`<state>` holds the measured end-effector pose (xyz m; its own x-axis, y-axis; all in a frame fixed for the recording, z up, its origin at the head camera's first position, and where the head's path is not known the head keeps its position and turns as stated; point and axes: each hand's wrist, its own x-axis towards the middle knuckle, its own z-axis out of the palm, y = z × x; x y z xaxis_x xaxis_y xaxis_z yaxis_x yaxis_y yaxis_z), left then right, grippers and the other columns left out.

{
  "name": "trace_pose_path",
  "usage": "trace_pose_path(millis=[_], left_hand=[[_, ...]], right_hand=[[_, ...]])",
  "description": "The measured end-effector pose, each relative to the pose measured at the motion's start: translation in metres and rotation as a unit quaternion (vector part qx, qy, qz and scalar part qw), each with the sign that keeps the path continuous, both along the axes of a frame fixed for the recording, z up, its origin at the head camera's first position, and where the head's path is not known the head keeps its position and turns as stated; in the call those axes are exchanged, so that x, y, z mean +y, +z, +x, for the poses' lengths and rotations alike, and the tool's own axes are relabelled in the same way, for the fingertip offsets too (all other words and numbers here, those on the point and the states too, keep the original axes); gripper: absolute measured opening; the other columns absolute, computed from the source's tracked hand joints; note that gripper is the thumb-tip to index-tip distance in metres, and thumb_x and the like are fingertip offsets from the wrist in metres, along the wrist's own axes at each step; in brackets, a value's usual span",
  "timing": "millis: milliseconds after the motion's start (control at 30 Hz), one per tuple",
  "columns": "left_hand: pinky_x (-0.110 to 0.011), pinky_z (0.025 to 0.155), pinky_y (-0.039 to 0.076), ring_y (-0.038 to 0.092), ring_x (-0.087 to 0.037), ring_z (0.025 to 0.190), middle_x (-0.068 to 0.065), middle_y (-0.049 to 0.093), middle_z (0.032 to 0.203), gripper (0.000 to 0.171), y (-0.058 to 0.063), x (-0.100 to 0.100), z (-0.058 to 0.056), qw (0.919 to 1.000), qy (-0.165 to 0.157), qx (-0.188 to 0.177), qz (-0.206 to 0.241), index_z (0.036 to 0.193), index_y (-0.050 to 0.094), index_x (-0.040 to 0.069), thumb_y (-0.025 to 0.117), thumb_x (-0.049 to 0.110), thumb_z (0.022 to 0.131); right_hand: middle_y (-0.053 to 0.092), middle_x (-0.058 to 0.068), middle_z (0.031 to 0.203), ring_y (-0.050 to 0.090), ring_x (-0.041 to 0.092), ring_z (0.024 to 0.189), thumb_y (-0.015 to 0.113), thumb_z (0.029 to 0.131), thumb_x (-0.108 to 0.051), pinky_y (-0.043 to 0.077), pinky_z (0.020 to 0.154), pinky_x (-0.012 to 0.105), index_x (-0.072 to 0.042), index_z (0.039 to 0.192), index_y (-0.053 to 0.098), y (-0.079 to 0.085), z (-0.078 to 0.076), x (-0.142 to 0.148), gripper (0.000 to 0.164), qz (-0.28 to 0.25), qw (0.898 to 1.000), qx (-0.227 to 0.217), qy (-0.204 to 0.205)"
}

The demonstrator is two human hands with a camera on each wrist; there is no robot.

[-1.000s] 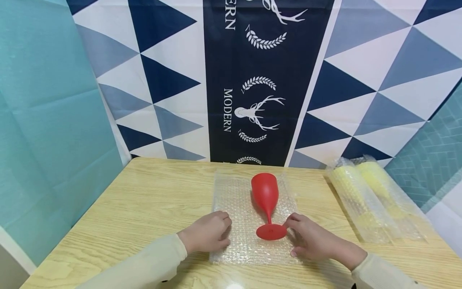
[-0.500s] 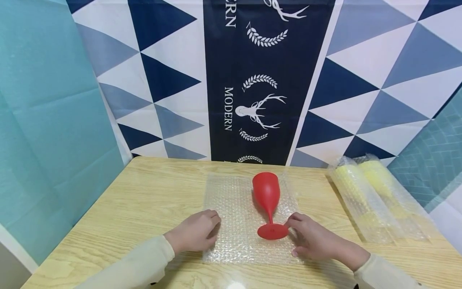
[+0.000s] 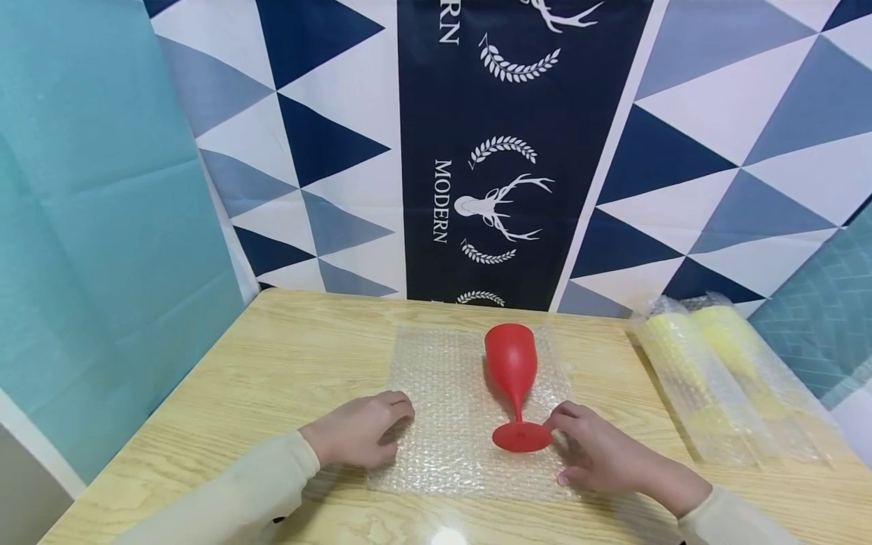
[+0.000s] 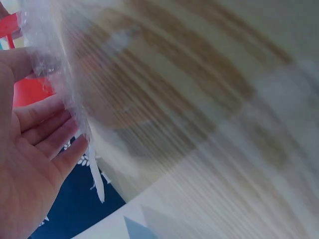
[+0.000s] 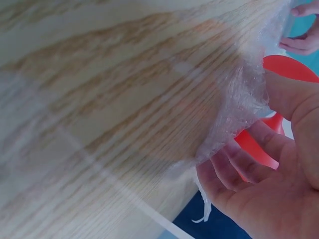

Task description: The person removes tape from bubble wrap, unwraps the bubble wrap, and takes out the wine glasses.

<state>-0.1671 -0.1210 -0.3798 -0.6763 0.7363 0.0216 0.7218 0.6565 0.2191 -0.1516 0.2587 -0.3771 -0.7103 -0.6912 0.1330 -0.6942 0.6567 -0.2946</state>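
A red plastic goblet [image 3: 512, 362] lies on its side on a sheet of clear bubble wrap [image 3: 443, 424], its bowl toward the wall and its round foot toward me. My left hand [image 3: 361, 430] rests at the sheet's left edge. Its thumb and fingers stand apart, the tips touching the wrap, as the left wrist view shows with the fingers [image 4: 45, 124] loosely bent. My right hand [image 3: 606, 453] rests at the right edge, fingertips on the wrap close beside the goblet's foot. The right wrist view shows its fingers [image 5: 244, 167] relaxed against crinkled wrap.
Two yellow items rolled in bubble wrap [image 3: 708, 378] lie side by side at the table's right. A wood-grain table [image 3: 293, 356] lies under everything, with a triangle-patterned cloth [image 3: 347, 182] hanging behind it and a teal panel [image 3: 123, 227] at the left.
My left hand has moved left, away from the goblet, and the sheet's left edge has shifted left too. My right hand keeps its place beside the goblet's foot. The head view has shifted slightly.
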Motion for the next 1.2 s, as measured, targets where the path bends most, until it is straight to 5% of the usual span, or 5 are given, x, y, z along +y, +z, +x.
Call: trace_pose_path(millis=[367,767,1100,1200], left_hand=[[-0.025,0.093,0.053,0.059,-0.012,0.105,-0.004,0.060,0.122,0.041,0.002,0.000,-0.006,0.9996,-0.011,-0.025,0.006,0.123,0.059,0.005,0.062,0.011,0.083],[-0.028,0.094,0.053,0.060,-0.015,0.107,-0.005,0.061,0.121,0.039,0.008,0.002,-0.008,0.9992,-0.006,-0.037,-0.016,0.120,0.060,0.006,0.064,0.012,0.082],[-0.020,0.063,0.043,0.041,-0.006,0.072,0.005,0.051,0.081,0.009,0.024,0.024,-0.013,0.9968,0.000,0.004,-0.079,0.085,0.059,0.012,0.067,0.016,0.084],[-0.020,0.057,0.037,0.036,-0.007,0.066,0.007,0.041,0.071,0.019,0.030,0.036,-0.013,0.9945,-0.001,0.021,-0.103,0.072,0.051,0.014,0.064,0.015,0.087]], right_hand=[[0.057,-0.006,0.105,0.051,0.008,0.090,0.087,0.069,-0.031,0.050,0.076,0.026,-0.014,0.111,0.063,0.002,-0.002,0.003,0.051,0.014,1.000,-0.005,0.008],[0.054,-0.006,0.118,0.048,0.007,0.099,0.072,0.085,-0.044,0.055,0.084,0.028,-0.015,0.123,0.055,-0.002,0.006,0.008,0.050,0.079,0.996,0.046,0.023],[0.053,-0.005,0.114,0.046,0.005,0.093,0.073,0.086,-0.036,0.053,0.079,0.025,-0.016,0.118,0.055,0.003,0.008,0.008,0.042,0.098,0.990,0.086,0.056],[0.054,-0.003,0.115,0.046,0.006,0.093,0.073,0.085,-0.034,0.053,0.079,0.025,-0.016,0.119,0.056,0.005,0.010,0.007,0.042,0.102,0.990,0.078,0.060]])
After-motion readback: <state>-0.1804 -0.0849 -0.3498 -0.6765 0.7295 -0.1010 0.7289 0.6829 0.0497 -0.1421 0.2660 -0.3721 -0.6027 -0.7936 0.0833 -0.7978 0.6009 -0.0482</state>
